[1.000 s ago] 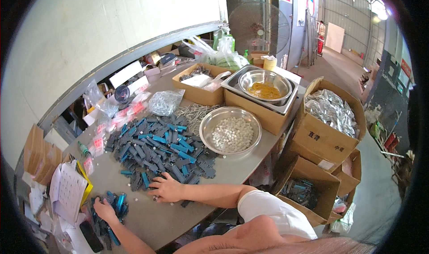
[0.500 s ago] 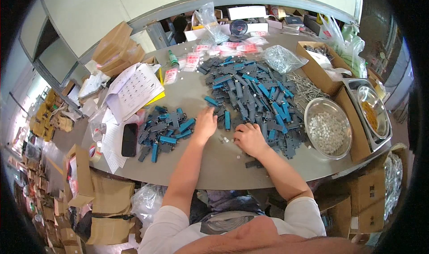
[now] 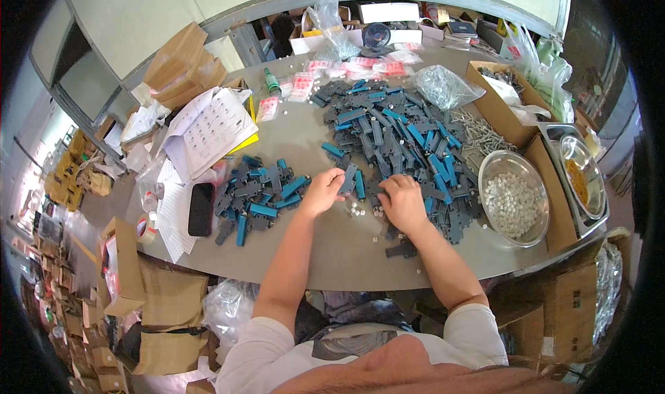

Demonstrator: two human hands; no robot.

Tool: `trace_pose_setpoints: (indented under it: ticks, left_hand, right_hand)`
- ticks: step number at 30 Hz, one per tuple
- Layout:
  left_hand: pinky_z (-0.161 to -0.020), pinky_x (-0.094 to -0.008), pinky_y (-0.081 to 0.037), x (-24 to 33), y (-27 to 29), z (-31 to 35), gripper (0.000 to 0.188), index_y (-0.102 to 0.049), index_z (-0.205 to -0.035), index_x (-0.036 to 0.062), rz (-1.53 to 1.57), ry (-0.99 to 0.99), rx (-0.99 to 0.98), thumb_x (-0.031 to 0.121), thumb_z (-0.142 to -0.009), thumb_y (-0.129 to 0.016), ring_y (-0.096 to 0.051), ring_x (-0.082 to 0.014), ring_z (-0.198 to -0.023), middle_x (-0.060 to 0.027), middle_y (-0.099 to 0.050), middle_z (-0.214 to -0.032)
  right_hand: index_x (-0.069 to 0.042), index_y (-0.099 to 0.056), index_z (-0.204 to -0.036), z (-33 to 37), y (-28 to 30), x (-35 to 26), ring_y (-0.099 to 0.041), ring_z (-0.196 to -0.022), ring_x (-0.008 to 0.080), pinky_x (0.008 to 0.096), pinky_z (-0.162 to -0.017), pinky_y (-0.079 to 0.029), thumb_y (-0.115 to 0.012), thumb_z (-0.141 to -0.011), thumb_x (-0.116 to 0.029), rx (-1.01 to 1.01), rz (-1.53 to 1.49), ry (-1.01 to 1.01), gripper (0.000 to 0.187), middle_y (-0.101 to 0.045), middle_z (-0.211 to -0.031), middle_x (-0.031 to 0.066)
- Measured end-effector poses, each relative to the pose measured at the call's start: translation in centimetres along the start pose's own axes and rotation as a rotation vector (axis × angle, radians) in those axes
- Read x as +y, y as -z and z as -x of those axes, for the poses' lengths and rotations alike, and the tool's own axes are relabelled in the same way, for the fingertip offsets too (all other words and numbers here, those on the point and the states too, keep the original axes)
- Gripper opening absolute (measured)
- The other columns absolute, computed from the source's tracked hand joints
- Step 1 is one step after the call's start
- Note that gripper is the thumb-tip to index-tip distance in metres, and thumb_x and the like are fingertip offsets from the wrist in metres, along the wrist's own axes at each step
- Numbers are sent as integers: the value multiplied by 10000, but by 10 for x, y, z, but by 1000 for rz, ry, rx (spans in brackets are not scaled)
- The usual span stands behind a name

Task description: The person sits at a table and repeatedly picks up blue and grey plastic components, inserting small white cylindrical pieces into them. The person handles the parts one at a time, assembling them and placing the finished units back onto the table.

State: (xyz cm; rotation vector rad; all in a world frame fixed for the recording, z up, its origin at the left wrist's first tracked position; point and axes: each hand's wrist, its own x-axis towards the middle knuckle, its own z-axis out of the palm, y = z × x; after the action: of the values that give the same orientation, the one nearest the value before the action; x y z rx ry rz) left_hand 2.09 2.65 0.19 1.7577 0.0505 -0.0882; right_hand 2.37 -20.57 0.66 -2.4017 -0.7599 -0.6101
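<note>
A dark grey flat plastic part (image 3: 349, 179) is pinched upright between the thumb and fingers of my left hand (image 3: 324, 192), just in front of the big pile. My right hand (image 3: 404, 203) rests at the near edge of that pile with fingers curled together; whatever they hold, if anything, is hidden. The big pile of dark grey and blue plastic parts (image 3: 388, 134) spreads beyond both hands. Small white pieces (image 3: 357, 208) lie on the table between my hands. A smaller heap of similar parts (image 3: 260, 192) sits left of my left hand.
At right stands a metal bowl of white pieces (image 3: 512, 203), beside loose screws (image 3: 478, 134) and a metal tray (image 3: 601, 210). A black phone (image 3: 201, 209) and paper sheets (image 3: 208, 131) lie left. Clear plastic bags (image 3: 443, 87) and a cardboard box (image 3: 502, 113) stand farther back.
My left hand has taken hold of a dark grey part and drawn it slightly nearer. My right hand has shifted right and a little away from me. The view has shifted slightly.
</note>
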Motion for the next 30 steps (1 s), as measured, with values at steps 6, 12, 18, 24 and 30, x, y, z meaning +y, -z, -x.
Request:
trace_pose_setpoints:
  ticks: [6,12,18,24,30]
  left_hand:
    - [-671,-271,-521,-4,12,-1,271,-500,-1201,9,168,-29,-19,100,-947,-529,-638,-162,-813,-71,-620,-979]
    - [-642,-272,-497,9,0,6,341,-423,-1255,21,268,-18,-19,31,-927,-514,-637,-168,-791,-110,-621,-991]
    - [-633,-276,-510,13,-19,10,303,-454,-1220,36,278,46,-74,12,-924,-515,-629,-167,-761,-97,-593,-939]
    - [-638,-276,-489,11,-34,14,314,-452,-1195,54,168,-15,-67,-6,-902,-546,-599,-144,-737,-74,-575,-881]
    - [-685,-267,-453,3,-36,6,281,-461,-1146,55,140,-100,26,3,-891,-568,-545,-120,-787,-58,-596,-908]
  right_hand:
    - [-78,-632,-989,-8,17,7,-597,-930,314,424,-794,-472,-763,-689,-145,-54,64,-142,334,-627,-965,111]
    - [-67,-621,-1000,-7,6,19,-624,-874,331,423,-762,-492,-751,-697,-117,-69,20,-151,333,-648,-879,131]
    - [-64,-613,-981,-10,9,15,-610,-844,364,446,-735,-499,-658,-790,-75,120,-57,-181,196,-585,-909,150]
    - [-77,-604,-951,-13,15,6,-606,-834,360,447,-701,-515,-623,-829,-94,38,-28,-278,124,-548,-954,153]
    - [-129,-623,-927,-7,13,18,-609,-843,351,440,-695,-516,-660,-811,-153,-101,91,-184,125,-550,-913,144]
